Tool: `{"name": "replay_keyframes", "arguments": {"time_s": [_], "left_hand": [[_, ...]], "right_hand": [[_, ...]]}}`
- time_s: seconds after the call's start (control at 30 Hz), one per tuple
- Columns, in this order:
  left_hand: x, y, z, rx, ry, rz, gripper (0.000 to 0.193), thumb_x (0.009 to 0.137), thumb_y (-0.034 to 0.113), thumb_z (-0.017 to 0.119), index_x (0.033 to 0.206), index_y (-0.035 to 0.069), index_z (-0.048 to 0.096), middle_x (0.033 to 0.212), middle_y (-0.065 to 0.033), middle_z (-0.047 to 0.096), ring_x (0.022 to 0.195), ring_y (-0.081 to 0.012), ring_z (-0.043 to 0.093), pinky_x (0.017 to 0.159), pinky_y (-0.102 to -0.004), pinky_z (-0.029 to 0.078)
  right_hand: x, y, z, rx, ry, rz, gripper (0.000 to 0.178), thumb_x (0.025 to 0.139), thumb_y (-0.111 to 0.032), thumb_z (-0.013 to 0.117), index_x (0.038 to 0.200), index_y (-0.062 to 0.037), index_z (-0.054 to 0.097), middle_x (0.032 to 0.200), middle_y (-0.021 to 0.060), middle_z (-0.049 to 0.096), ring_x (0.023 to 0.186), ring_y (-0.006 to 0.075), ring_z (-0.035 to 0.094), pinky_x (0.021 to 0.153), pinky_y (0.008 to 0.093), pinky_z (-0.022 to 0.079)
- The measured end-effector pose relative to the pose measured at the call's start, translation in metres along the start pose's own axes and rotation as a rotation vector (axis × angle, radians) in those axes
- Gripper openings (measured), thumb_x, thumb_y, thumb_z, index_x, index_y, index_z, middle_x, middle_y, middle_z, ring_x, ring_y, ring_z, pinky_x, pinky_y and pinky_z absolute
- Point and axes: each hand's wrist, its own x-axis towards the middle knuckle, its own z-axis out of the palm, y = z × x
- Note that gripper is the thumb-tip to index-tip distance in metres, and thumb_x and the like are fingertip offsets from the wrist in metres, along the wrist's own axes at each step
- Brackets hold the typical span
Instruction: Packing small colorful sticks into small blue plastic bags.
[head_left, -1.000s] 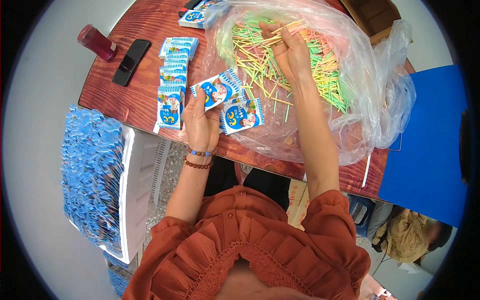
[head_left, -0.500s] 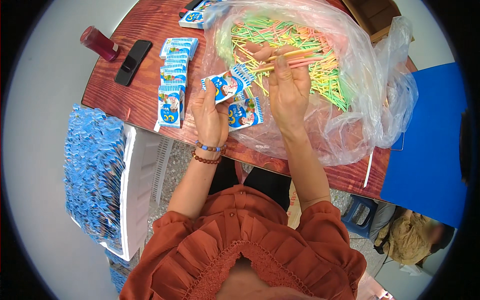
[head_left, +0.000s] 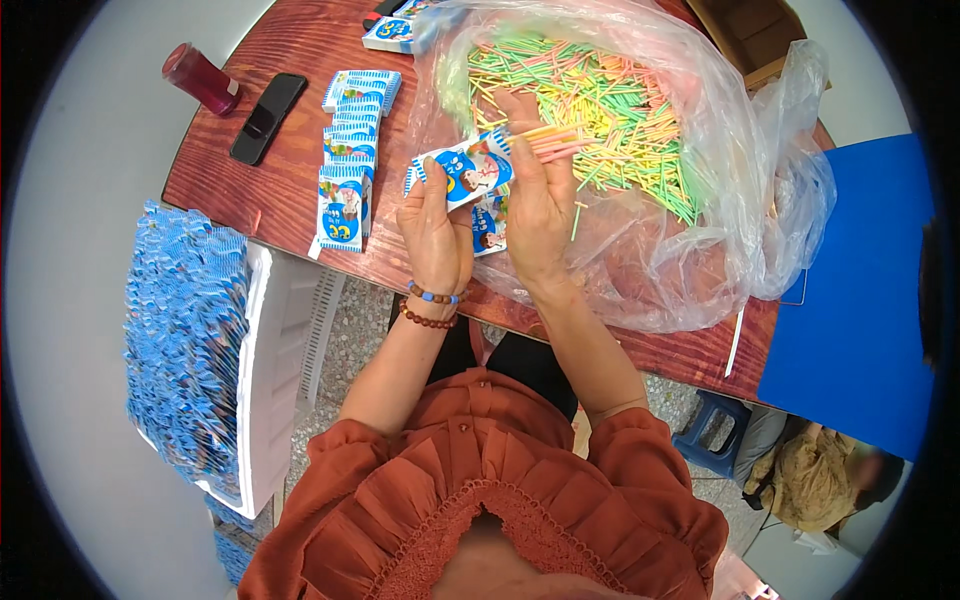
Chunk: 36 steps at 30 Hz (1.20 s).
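Note:
My left hand is closed on a small blue-and-white packet, thumb on top, just above the table edge. Against the packet's right end, my right hand pinches a bundle of thin pink and yellow sticks. The bundle's near ends meet the packet's mouth; whether they are inside is hidden by my fingers. Another packet lies partly covered beneath my hands. Beyond them, a large clear plastic bag spreads open around a heap of green, yellow and pink sticks.
A row of packets lies left on the wooden table, beside a black phone and a red-filled jar. A white foam box of blue packets stands lower left. At right are a blue board and a stool.
My right hand has moved left with the sticks, bringing their ends to the packet's mouth. My left hand and the packet have shifted slightly right.

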Motion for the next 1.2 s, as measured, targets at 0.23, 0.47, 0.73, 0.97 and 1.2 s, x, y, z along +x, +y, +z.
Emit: {"name": "replay_keyframes", "arguments": {"time_s": [0.23, 0.47, 0.73, 0.97, 1.2], "left_hand": [[0.002, -0.005, 0.002, -0.072, 0.010, -0.057, 0.026, 0.099, 0.023, 0.051, 0.105, -0.001, 0.060, 0.103, -0.0099, 0.066, 0.094, -0.0163, 0.065, 0.086, -0.0335, 0.053], [0.013, -0.011, 0.000, -0.166, -0.013, -0.130, 0.031, 0.100, 0.027, 0.049, 0.107, -0.001, 0.060, 0.106, -0.0103, 0.066, 0.098, -0.0189, 0.064, 0.086, -0.0350, 0.052], [0.019, -0.011, 0.001, -0.283, -0.070, -0.208, 0.034, 0.100, 0.030, 0.048, 0.119, 0.003, 0.056, 0.114, -0.0082, 0.064, 0.101, -0.0184, 0.062, 0.086, -0.0349, 0.050], [0.025, 0.001, 0.002, -0.318, -0.073, -0.171, 0.034, 0.100, 0.029, 0.049, 0.120, 0.003, 0.055, 0.117, -0.0083, 0.062, 0.103, -0.0196, 0.061, 0.087, -0.0359, 0.050], [0.024, 0.017, -0.006, -0.287, -0.114, -0.063, 0.033, 0.099, 0.028, 0.049, 0.119, 0.001, 0.055, 0.116, -0.0110, 0.062, 0.104, -0.0211, 0.061, 0.090, -0.0386, 0.051]], "right_hand": [[0.011, -0.004, -0.014, 0.224, -0.029, 0.240, 0.030, 0.099, -0.019, 0.047, 0.118, 0.0028, 0.055, 0.138, 0.0192, 0.047, 0.131, 0.0239, 0.041, 0.105, 0.0359, 0.036], [0.024, 0.010, -0.029, -0.179, -0.166, 0.101, 0.041, 0.098, -0.019, 0.045, 0.133, 0.0026, 0.048, 0.143, 0.0169, 0.042, 0.133, 0.0237, 0.039, 0.107, 0.0353, 0.034], [0.025, -0.005, -0.020, -0.075, -0.219, 0.200, 0.048, 0.098, -0.020, 0.045, 0.140, 0.0022, 0.039, 0.145, 0.0146, 0.038, 0.133, 0.0219, 0.038, 0.105, 0.0344, 0.037], [0.035, -0.008, -0.026, -0.607, -0.355, -0.264, 0.034, 0.096, -0.014, 0.051, 0.127, -0.0026, 0.056, 0.133, 0.0168, 0.053, 0.124, 0.0266, 0.050, 0.104, 0.0353, 0.038], [0.055, -0.023, -0.001, -0.499, -0.260, -0.268, 0.022, 0.089, -0.008, 0.059, 0.110, -0.0015, 0.064, 0.115, 0.0146, 0.063, 0.107, 0.0213, 0.060, 0.088, 0.0315, 0.047]]}}
